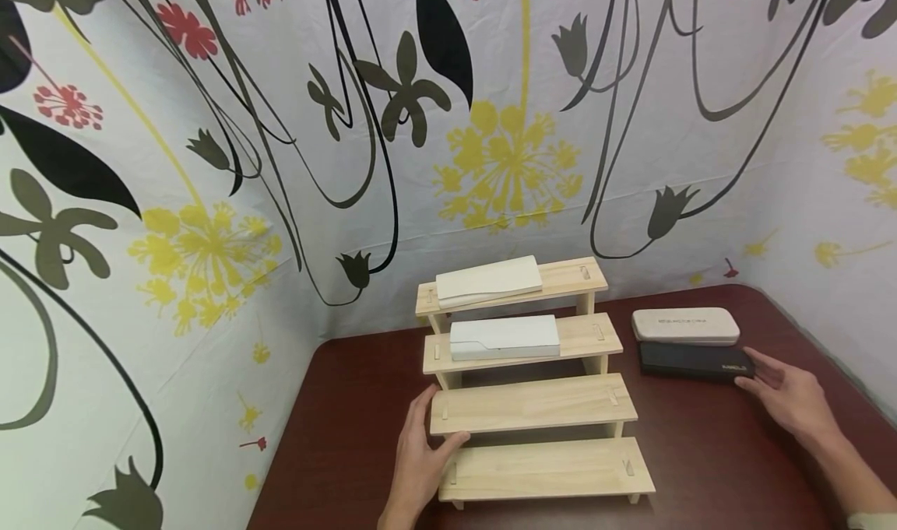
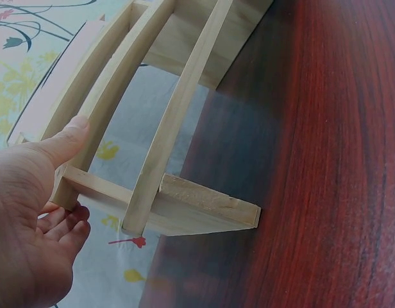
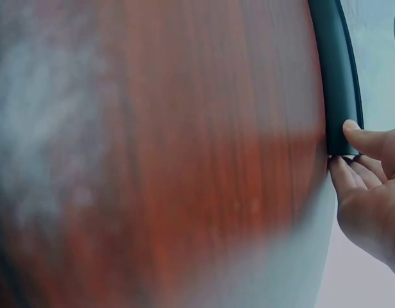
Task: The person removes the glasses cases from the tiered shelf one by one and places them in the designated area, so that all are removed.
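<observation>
Wooden rack [image 1: 532, 404] is gripped by left hand [image 1: 419, 460]; right hand [image 1: 793, 394] pinches black case [image 1: 687, 360] endwise.

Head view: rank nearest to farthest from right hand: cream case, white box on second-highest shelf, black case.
1. Black case, pinched at its end by the right hand.
2. Cream case, just behind the black one.
3. White box, left of both, on its shelf.

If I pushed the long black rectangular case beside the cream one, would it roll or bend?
The long black rectangular case probably won't roll, because its top and front look flat. Its smooth, uncreased surface suggests it's fairly stiff.
</observation>
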Motion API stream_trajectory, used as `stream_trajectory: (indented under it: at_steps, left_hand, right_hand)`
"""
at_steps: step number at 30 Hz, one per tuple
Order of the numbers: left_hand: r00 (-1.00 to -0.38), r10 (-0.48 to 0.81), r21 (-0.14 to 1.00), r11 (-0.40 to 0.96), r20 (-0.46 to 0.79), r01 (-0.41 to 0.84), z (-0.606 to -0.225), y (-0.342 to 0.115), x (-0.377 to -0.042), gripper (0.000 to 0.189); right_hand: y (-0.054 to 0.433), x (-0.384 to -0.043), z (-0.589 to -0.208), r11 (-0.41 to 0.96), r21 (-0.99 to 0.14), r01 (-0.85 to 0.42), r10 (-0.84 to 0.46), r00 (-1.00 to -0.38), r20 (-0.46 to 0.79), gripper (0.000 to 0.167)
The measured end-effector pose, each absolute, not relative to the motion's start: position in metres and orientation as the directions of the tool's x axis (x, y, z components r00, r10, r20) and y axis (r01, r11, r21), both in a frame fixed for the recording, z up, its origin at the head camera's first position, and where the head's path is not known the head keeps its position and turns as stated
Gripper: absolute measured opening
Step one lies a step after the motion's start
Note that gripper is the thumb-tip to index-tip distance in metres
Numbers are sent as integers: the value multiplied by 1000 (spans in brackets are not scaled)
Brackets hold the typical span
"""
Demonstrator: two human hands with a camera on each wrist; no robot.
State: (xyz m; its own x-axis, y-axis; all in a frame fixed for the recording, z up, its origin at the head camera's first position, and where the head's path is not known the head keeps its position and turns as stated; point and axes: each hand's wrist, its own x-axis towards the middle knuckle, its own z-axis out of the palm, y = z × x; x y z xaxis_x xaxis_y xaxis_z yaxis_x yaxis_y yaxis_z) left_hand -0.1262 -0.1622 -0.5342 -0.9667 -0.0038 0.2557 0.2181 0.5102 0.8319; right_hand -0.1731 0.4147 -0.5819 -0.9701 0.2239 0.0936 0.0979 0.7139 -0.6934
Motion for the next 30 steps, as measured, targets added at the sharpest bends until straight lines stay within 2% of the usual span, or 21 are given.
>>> stream_trajectory:
  at_steps: [5,10,24,30]
  left_hand:
    - [-965,-3,833,506,261,223,-535,-162,-126,91]
    - [-963,-1,826,515,268,230,-534,-163,-126,91]
    - [-965,-2,822,525,262,222,-533,-163,-125,91]
    - [-963,-1,818,527,269,229,-533,-163,-126,91]
  right_hand:
    - [406,-173,-580,705,-697,132,264,-961,85,68]
    - [398,-175,-577,715,-682,154,297,-950,97,74]
    - [389,-183,-578,689,-702,181,404,-900,164,53]
    - [388,-184,-577,686,-704,185,406,-900,160,55]
